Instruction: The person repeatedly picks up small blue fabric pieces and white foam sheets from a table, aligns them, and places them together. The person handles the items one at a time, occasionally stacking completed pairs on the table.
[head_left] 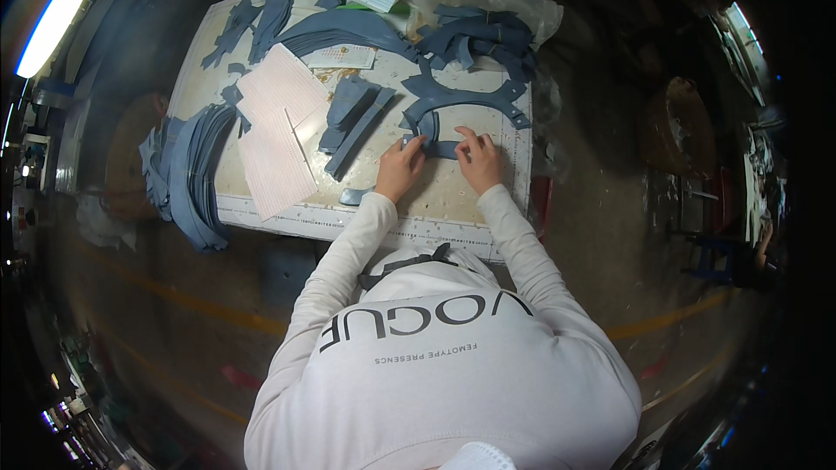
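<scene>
My left hand (pixel 402 169) is closed with its fingertips on the left end of a short curved blue fabric piece (pixel 442 150) near the table's front. At that piece's right end is my right hand (pixel 480 162), its thumb touching or very near the edge and its index finger bent apart from the thumb. A narrow upright blue strip (pixel 428 125) lies just beyond my left fingertips; whether they touch it is hard to tell. Farther off, a wide curved blue piece (pixel 461 97) arches across the table beyond both hands.
Pink lined sheets (pixel 277 130) cover the table's left middle, a thin stick (pixel 295 133) on them. Beside them lie stacked blue strips (pixel 357 117). A blue bundle (pixel 196 178) hangs over the left edge. More bundles (pixel 348 32) and clear plastic (pixel 522 13) lie at the back.
</scene>
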Demonstrator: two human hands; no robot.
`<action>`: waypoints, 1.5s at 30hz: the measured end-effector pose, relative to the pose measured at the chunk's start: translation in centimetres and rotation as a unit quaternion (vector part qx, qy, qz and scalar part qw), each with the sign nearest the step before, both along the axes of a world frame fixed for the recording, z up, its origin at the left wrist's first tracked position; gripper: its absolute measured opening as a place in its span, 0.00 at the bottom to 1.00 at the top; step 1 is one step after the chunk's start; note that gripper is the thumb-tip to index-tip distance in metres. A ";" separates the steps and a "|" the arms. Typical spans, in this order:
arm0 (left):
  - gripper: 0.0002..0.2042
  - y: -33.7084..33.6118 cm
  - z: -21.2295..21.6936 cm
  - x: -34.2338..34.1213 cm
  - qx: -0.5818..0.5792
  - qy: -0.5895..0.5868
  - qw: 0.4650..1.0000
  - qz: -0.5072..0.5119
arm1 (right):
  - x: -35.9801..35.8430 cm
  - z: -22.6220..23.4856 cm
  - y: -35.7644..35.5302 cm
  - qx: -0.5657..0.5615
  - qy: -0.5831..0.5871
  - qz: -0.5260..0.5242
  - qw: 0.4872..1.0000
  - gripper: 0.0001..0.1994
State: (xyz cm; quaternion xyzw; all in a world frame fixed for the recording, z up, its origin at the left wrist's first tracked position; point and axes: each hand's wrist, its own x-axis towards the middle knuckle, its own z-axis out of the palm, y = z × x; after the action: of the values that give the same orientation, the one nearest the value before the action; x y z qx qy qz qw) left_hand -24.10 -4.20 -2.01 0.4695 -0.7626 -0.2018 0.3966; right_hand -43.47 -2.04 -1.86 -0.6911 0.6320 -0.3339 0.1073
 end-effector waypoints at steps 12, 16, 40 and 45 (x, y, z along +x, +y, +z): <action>0.13 0.0 -0.2 0.1 0.012 -0.012 1.000 -0.006 | 2.3 -2.3 -5.2 0.035 -0.318 -0.129 0.939 0.23; 0.13 0.0 -0.1 0.1 0.011 -0.016 1.000 -0.002 | 5.5 -3.4 -7.0 0.021 -0.358 -0.125 0.925 0.23; 0.14 -0.1 0.1 -0.1 0.047 0.041 0.998 0.008 | -1.8 -0.7 -4.3 -0.026 -0.272 -0.131 0.953 0.17; 0.15 -0.4 0.3 0.1 0.052 0.037 0.998 0.009 | -1.5 -2.0 -2.1 0.046 -0.294 -0.096 0.950 0.21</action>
State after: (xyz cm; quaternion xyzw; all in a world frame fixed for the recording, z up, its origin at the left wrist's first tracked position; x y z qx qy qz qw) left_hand -23.97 -4.61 -1.71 0.4888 -0.7314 -0.2551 0.4013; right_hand -44.97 -4.18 -3.84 -0.4920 0.6506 -0.5019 0.2876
